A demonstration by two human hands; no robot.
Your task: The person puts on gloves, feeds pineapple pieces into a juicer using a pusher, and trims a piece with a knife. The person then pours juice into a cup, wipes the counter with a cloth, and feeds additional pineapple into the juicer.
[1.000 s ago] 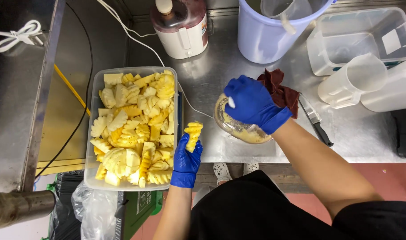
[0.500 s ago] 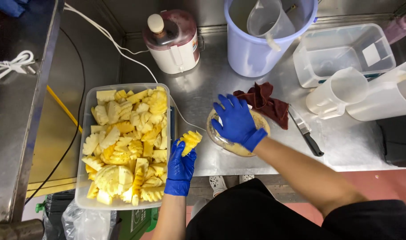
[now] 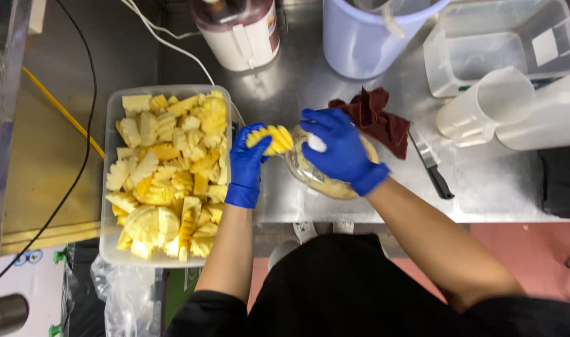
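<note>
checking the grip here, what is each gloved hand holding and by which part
Left hand: yellow pineapple piece, pinched at its lower end. Right hand: clear plastic bag of pineapple, gripped over its top.

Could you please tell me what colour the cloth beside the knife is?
Dark red cloth, seen in the head view.

blender [image 3: 238, 31]: top cut off by frame edge | bag [image 3: 325, 178]: mostly hidden under right hand [image 3: 338, 150] | bucket [image 3: 366, 31] beside blender: rim cut off
</note>
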